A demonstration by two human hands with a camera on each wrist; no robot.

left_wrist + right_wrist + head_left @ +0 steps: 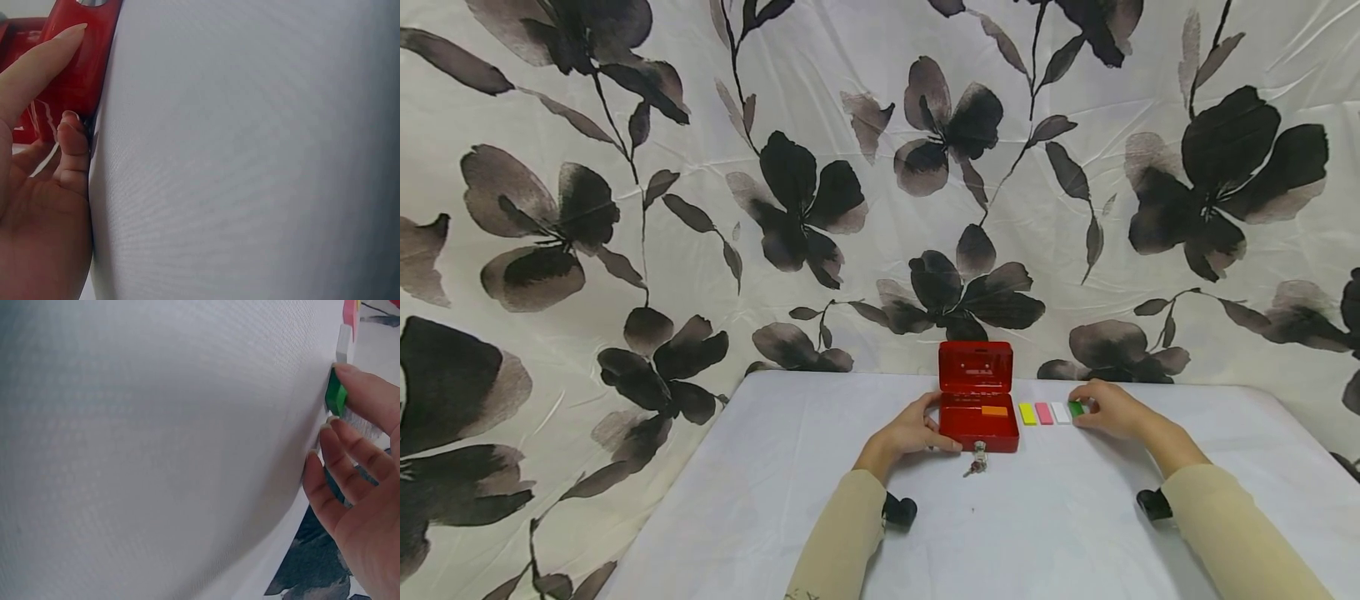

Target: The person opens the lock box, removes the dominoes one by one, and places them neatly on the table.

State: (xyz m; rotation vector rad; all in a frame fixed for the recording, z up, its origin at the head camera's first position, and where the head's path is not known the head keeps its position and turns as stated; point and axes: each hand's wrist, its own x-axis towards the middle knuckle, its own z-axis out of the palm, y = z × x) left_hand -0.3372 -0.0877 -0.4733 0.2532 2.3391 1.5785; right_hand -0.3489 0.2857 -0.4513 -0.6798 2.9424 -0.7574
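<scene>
A red metal cash box (978, 442) stands with its lid (975, 367) raised, and an orange block (995, 411) lies inside. My left hand (909, 429) holds the box at its left side, with the thumb (44, 65) along the front and the other fingers by the side wall. To the right of the box, my right hand (1108, 409) grips a small green block (335, 391) between thumb and fingers. Left of that block, a white block (1061, 413), a pink block (1044, 413) and a yellow block (1027, 414) lie in a row.
Keys (976, 465) hang from the lock at the box's front. A white cloth covers the table (1000, 542). Close behind the box rises a backdrop (880, 217) with a dark floral print.
</scene>
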